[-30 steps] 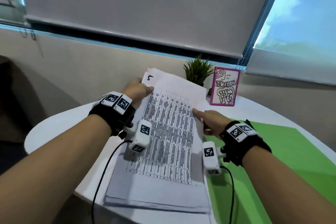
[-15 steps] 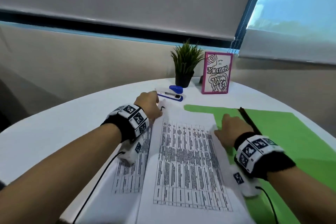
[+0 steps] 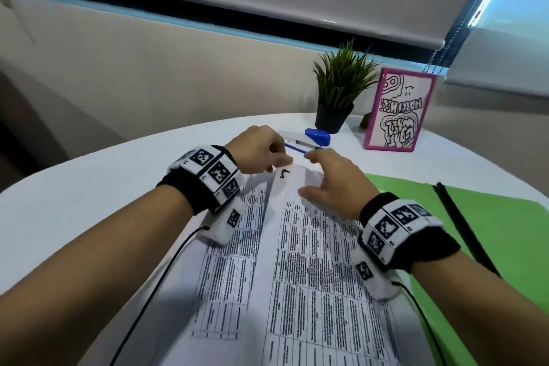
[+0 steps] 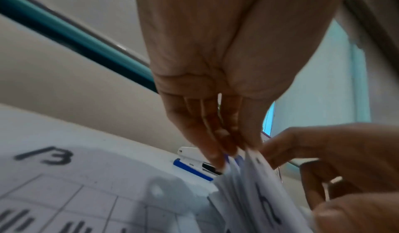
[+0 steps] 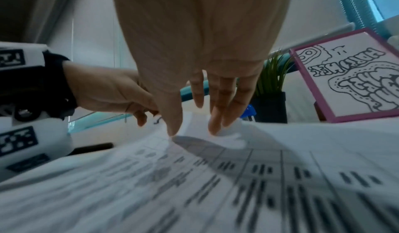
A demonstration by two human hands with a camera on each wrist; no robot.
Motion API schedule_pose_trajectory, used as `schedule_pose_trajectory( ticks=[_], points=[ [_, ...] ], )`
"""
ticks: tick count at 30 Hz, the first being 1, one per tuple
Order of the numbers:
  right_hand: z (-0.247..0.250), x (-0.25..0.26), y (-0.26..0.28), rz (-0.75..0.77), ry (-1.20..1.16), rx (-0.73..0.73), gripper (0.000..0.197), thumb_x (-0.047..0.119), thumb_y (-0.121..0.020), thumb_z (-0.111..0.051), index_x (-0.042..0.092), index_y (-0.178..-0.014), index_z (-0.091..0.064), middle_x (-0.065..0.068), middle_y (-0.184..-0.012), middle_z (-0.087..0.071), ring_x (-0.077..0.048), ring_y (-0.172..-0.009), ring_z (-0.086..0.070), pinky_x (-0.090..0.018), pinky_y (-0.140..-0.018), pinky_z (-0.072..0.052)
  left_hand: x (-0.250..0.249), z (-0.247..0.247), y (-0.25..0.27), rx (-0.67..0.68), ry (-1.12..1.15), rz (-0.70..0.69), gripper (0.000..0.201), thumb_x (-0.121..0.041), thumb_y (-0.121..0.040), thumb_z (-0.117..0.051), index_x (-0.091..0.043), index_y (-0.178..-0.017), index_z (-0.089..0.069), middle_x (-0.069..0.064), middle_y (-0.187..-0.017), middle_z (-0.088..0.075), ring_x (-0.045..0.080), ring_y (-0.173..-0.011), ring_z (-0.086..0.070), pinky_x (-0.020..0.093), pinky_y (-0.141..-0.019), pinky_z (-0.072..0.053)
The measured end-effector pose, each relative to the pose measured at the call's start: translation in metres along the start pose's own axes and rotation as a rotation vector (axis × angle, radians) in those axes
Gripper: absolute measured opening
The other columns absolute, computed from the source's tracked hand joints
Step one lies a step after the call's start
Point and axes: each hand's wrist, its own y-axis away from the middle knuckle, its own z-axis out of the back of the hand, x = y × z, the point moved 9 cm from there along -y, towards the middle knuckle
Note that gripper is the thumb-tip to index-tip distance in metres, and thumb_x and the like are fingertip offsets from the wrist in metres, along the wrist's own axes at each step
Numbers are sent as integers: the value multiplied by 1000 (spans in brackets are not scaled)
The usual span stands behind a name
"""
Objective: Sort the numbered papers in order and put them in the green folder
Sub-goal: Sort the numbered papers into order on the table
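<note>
A stack of printed, numbered papers (image 3: pixel 312 261) lies on the white table, with the open green folder (image 3: pixel 490 232) just to its right. My left hand (image 3: pixel 280 162) pinches the far left corner of the upper sheets, and in the left wrist view its fingertips (image 4: pixel 218 156) hold several sheet corners fanned up. A sheet marked 13 (image 4: pixel 43 154) lies flat beneath, shifted to the left. My right hand (image 3: pixel 309 172) rests with spread, straight fingers on the top sheet's far end (image 5: pixel 215 132), close to the left hand.
A blue and white stapler (image 3: pixel 309 140) lies just beyond the papers. Behind it stand a small potted plant (image 3: pixel 338 95) and a pink-framed drawing (image 3: pixel 398 110). The folder's black spine (image 3: pixel 463 223) runs down its middle. The round table's edge (image 3: pixel 89 175) curves on the left.
The papers, held up a second ago, now lie flat on the table. My right hand has moved from the stack's right edge to its far end, beside the left hand.
</note>
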Motion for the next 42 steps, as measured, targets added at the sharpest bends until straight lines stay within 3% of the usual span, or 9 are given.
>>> schedule_pose_trajectory(
  ticks=[5, 8, 13, 18, 26, 29, 34, 36, 42],
  points=[
    [-15, -24, -19, -111, 119, 308, 80, 57, -79, -70, 19, -142, -41, -2, -138, -51, -20, -118, -51, -34, -100, -43, 67, 37, 5, -77, -246, 296, 21, -23, -88, -65, -4, -97, -67, 13, -106, -67, 30, -99, -62, 34, -83, -51],
    [-17, -37, -27, -157, 130, 393, 71, 61, -74, -72, 24, -130, -50, -2, -123, -55, -17, -107, -46, -31, -93, -42, 97, 36, 22, -8, -317, 433, 30, -22, -83, -70, -8, -68, -49, 19, -89, -66, 30, -78, -61, 28, -64, -42],
    [-21, -43, -35, -173, 68, 425, 46, 52, -74, -77, 22, -101, -55, 2, -98, -57, -16, -88, -51, -28, -72, -39, 117, 28, 42, 46, -59, 558, 31, -15, -80, -74, -8, -65, -49, 7, -60, -61, 19, -49, -52, 26, -52, -43],
    [-13, -30, -38, -95, -20, 382, 31, 40, -77, -78, 27, -95, -57, 5, -91, -61, -10, -79, -57, -25, -67, -43, 110, 7, 48, 155, 159, 490, 25, -22, -85, -72, 2, -94, -71, 16, -91, -75, 31, -84, -73, 44, -85, -58],
    [0, -4, -43, 48, -180, 348, 23, 34, -82, -74, 13, -88, -67, 1, -77, -64, -1, -65, -57, -19, -66, -43, 83, -7, 43, 85, 231, 430, 27, -28, -88, -69, -8, -71, -63, 7, -53, -60, 18, -45, -52, 19, -48, -42],
    [8, 1, -48, 67, -248, 295, 25, 28, -87, -72, 5, -94, -66, -18, -86, -65, -21, -72, -58, -34, -70, -46, 73, -15, 43, 107, 293, 436, 28, -28, -91, -64, -9, -71, -56, 6, -50, -55, 14, -33, -40, 11, -33, -25],
    [7, -7, -47, 37, -384, 332, 24, 23, -89, -69, 10, -108, -67, -8, -96, -72, -5, -74, -66, -35, -79, -52, 69, -18, 46, 125, 437, 419, 33, -35, -92, -62, -10, -69, -64, 1, -61, -65, 15, -51, -59, 15, -50, -44],
    [5, -11, -48, 28, -407, 320, 25, 23, -88, -70, 5, -105, -66, -18, -100, -70, -16, -80, -65, -45, -86, -52, 71, -29, 54, 257, 430, 426, 24, -28, -89, -65, -5, -87, -68, 11, -80, -73, 23, -67, -63, 30, -65, -51],
    [-1, -11, -51, 23, -506, 292, 26, 24, -85, -74, 3, -97, -65, -23, -100, -69, -24, -85, -64, -50, -91, -49, 57, -42, 77, 335, 533, 417, 27, -7, -81, -59, -1, -107, -66, 26, -107, -69, 27, -70, -59, 27, -58, -49]
  ],
)
